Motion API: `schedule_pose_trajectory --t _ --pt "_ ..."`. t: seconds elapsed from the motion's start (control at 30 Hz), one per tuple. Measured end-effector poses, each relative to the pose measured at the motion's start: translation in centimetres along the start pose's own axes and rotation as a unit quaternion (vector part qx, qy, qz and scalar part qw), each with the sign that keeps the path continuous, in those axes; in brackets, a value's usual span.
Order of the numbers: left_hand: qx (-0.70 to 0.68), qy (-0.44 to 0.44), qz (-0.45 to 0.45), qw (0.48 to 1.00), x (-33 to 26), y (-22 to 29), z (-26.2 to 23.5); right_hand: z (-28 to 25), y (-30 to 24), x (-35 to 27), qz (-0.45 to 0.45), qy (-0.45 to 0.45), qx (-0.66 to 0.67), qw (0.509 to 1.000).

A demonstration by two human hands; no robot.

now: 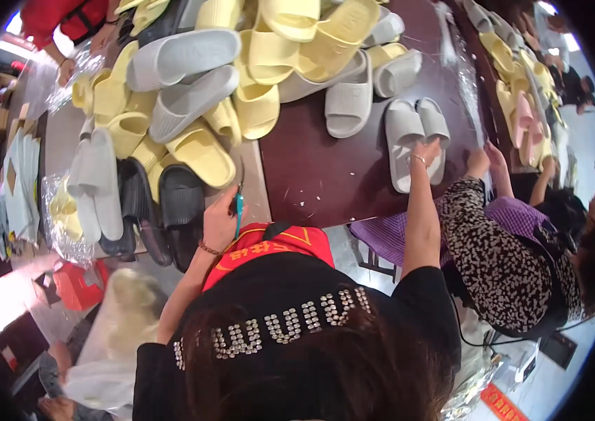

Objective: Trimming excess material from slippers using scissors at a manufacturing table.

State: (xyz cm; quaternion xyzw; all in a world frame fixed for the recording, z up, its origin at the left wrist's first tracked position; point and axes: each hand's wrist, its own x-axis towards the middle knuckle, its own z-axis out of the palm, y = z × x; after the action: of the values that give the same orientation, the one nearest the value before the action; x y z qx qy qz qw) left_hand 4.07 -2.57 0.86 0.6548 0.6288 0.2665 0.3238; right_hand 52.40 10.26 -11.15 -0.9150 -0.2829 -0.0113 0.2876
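The right hand (427, 151) rests with fingers closed on a pair of pale grey foam slides (413, 137) lying side by side on the dark maroon bench (325, 175). The left hand (222, 217) grips a teal-handled tool (239, 210) at the bench edge, left of that pair. Beyond the pair, smooth moulded yellow slides (290, 42), grey slides (185, 77) and black slides (178, 200) heap up. A co-worker's patterned sleeve (494, 245) crowds the pair's right.

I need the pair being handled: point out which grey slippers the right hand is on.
The grey pair lying side by side, alone on the dark table, under the right hand. The other grey slippers lie tangled in the yellow pile.
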Motion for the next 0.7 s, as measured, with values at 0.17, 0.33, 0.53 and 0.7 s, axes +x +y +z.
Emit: schedule_pose_trajectory --t 0.17,0.33,0.53,0.7 --pt "-0.015 0.02 0.002 1.0 -0.8 -0.9 -0.4 -1.3 -6.1 -7.7 -0.183 0.036 0.086 0.979" --pt "-0.007 0.032 0.0 0.999 -2.7 -1.6 -2.2 -2.5 -15.3 -14.0 -0.359 -0.08 0.236 0.899" --pt "-0.025 0.113 -0.032 0.993 -5.3 -2.8 -4.1 -4.7 -29.5 -21.8 -0.452 -0.301 0.384 0.747" --pt "-0.064 0.163 -0.042 0.984 -6.7 -4.2 -4.9 -3.3 -39.7 -30.2 -0.48 -0.434 0.306 0.698"
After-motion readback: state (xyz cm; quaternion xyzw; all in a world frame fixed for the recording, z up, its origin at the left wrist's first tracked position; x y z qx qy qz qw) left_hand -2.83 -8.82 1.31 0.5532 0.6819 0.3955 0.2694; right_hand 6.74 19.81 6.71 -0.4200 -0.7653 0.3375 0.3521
